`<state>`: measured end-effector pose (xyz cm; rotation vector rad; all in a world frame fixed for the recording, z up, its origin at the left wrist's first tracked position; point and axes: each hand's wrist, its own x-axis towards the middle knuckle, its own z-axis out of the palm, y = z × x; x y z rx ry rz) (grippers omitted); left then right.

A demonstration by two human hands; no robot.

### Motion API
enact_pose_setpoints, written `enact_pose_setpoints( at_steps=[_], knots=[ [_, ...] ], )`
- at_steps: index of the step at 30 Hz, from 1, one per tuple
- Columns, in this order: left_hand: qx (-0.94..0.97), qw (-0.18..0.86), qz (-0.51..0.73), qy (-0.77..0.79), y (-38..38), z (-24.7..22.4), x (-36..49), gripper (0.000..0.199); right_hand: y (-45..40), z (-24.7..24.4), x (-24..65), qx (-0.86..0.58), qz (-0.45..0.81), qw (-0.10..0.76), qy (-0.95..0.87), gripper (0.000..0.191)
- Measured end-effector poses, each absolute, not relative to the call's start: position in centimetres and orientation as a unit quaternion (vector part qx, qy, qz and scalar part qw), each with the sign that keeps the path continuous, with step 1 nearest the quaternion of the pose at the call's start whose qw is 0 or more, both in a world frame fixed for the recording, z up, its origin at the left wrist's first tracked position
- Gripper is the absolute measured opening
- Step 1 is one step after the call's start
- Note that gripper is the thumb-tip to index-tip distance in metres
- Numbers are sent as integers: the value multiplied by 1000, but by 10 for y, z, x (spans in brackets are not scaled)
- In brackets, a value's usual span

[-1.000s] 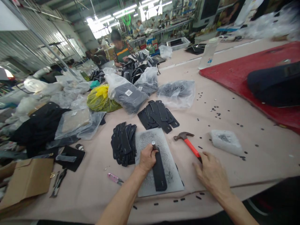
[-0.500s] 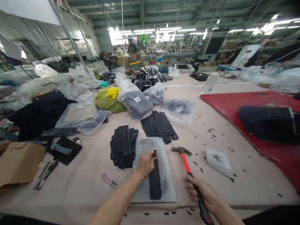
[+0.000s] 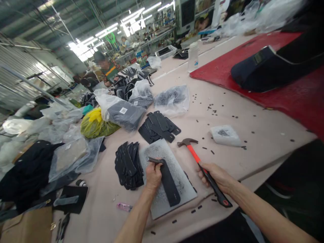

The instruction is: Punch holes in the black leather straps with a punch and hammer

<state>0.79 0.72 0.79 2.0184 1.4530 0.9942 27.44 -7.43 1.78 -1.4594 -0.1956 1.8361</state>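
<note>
My left hand (image 3: 154, 173) is closed on a short metal punch (image 3: 153, 160), which lies tilted over the upper end of a long black strip (image 3: 170, 184). That strip rests on a grey speckled board (image 3: 162, 209). In my right hand (image 3: 215, 175) is a claw hammer (image 3: 193, 153) with an orange and black handle, its head beside the board's right edge. One pile of black pieces (image 3: 129, 165) sits left of the board, and another pile (image 3: 159, 125) lies beyond it.
Pink snips (image 3: 124, 207) lie left of my left forearm. A white packet (image 3: 226, 135) and scattered small black bits are at the right. Bagged goods (image 3: 124, 113), a yellow bag (image 3: 96, 125) and a red sheet (image 3: 215, 74) lie farther off. A person (image 3: 107, 69) is across the table.
The view has turned and tilted. The punch has gone from upright to tilted over in my left hand. My right hand still holds the hammer beside the board.
</note>
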Motion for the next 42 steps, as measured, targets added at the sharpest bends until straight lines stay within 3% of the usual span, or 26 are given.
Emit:
enact_pose_setpoints(
  at_steps=[12,16,21,26,29,32,34,39,42],
  knots=[
    [755,184,331,535,6,10,14,18,-67,27,283,-512,760,397,-52,20],
    [762,174,319,536,6,8,14,17,-60,30,269,-570,731,369,-74,20],
    [759,166,322,541,4,7,14,14,-51,72,263,-665,604,331,-290,29],
    [753,172,335,539,2,6,14,12,-48,165,261,-629,270,368,-629,36],
    [756,170,343,531,2,5,13,12,-51,184,251,-587,124,327,-730,36],
    [756,173,349,526,2,4,12,12,-53,179,247,-571,72,223,-786,36],
    [756,176,350,525,1,5,12,12,-54,182,248,-576,63,199,-791,36],
    [751,188,349,528,0,7,13,11,-57,200,245,-588,45,355,-726,32],
    [749,188,353,528,0,6,13,13,-56,192,246,-570,50,296,-765,37]
  ],
)
